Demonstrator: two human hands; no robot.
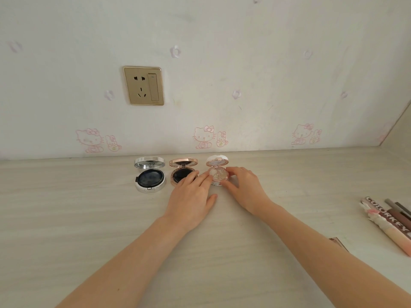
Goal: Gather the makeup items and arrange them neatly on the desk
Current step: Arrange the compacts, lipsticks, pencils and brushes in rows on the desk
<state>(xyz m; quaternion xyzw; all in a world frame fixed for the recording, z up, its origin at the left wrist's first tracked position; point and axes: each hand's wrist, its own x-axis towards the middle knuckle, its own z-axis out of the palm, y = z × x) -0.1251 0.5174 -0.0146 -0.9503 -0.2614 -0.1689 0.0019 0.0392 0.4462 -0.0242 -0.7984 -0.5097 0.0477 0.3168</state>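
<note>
Pinching white compact (219,175), right hand (243,187), by wall (222,85)

Lighting: bright, even, diffuse; source out of frame. Shadows: faint, soft-edged, on desk (66,207). Glare: small highlights on silver compact (150,174) lid. Focus: crisp at centre, softer toward corners. Distortion: wide-angle; desk back edge slightly bowed, tubes (387,227) at right edge stretched.

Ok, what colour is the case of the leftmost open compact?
Silver compact, black inside; seen in the head view.
</note>
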